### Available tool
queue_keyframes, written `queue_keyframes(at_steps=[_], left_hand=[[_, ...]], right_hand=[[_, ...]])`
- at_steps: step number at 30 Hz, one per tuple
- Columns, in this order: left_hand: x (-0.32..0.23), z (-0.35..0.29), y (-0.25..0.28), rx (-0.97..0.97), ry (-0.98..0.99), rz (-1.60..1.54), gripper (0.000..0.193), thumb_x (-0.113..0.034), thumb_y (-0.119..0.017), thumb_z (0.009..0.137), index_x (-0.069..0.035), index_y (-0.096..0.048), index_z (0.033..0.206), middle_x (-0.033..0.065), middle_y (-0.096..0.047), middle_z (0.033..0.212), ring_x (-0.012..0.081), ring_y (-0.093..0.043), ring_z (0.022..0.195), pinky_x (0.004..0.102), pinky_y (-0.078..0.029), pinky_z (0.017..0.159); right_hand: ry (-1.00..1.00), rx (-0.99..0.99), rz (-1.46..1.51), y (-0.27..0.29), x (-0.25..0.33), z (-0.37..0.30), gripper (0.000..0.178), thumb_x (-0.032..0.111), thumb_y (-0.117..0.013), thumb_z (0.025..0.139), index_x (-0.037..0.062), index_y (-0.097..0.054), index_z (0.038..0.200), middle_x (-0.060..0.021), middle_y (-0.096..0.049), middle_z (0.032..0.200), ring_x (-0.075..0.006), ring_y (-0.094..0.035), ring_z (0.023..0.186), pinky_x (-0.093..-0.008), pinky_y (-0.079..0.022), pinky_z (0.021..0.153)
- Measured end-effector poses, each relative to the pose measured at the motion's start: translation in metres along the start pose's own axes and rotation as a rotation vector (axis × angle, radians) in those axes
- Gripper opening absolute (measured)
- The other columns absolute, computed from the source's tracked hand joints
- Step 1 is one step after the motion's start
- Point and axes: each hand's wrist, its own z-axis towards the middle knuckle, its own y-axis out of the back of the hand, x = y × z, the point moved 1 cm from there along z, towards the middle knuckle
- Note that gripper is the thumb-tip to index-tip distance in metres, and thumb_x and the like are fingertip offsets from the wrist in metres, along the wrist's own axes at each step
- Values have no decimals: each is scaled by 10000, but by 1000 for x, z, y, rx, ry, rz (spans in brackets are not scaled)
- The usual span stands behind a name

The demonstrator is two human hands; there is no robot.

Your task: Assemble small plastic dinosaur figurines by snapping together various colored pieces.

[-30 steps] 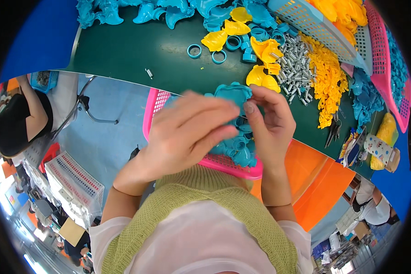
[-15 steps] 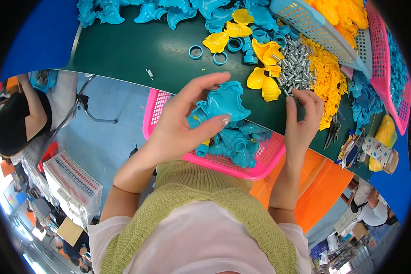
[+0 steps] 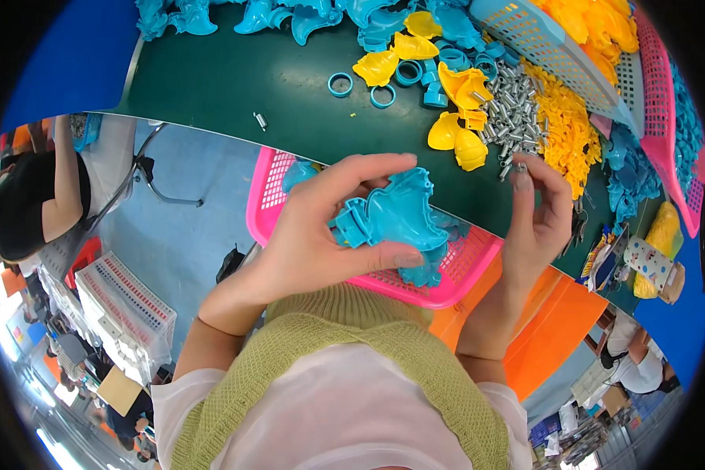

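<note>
Turquoise plastic shell [image 3: 392,215], cupped and ribbed at its left end, held up in the left hand [image 3: 321,235] over the pink basket [image 3: 266,196], just near of the tabletop [image 3: 235,78] edge. Pinched between the thumb below and the curled fingers [image 3: 352,168] above, open side turned toward the wearer, probably so the inside stays in sight and reachable. Kept directly above the basket, likely so that anything dropped lands among the other turquoise pieces [image 3: 427,270] lying in it. Right hand [image 3: 536,223] raised to the right of the shell, apart from it, fingertips pressed together at the near edge of the heap of small metal springs [image 3: 509,117]; seemingly pinching one small metal part, though too small to tell for certain. Springs piled on the far right of the tabletop, close to that hand, evidently for quick picking. Yellow shells [image 3: 458,137] and turquoise rings [image 3: 341,84] spread on the green surface just far of the basket, sorted loosely by kind. Blue basket [image 3: 548,47] and another pink basket [image 3: 662,110] tilted at the far right, holding yellow and turquoise parts. Another person [image 3: 31,196] bent over at the left, well apart.
</note>
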Motion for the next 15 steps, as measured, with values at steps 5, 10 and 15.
queue_keyframes(at_steps=[5,10,15], left_hand=[[0,-3,-4,-40,-28,-56,590,-138,-776,642,-36,-502,1154,69,-569,957,137,-555,812,260,-451,712],[-3,-4,-3,-12,-19,-93,530,-121,-742,658,-9,-504,1119,65,-549,877,133,-553,760,254,-447,660],[-2,-5,0,20,-43,-90,489,-89,-707,682,6,-497,1113,77,-528,856,132,-537,739,237,-429,644]], right_hand=[[142,334,375,-19,26,-15,227,-94,-640,692,-7,-576,891,-110,-601,859,-193,-563,809,-272,-449,696],[127,361,422,-28,30,-18,202,-83,-653,682,13,-596,849,-109,-602,852,-197,-569,796,-268,-449,673],[151,392,312,-30,30,-20,210,-78,-656,663,37,-598,830,-71,-618,837,-186,-576,761,-267,-424,688]])
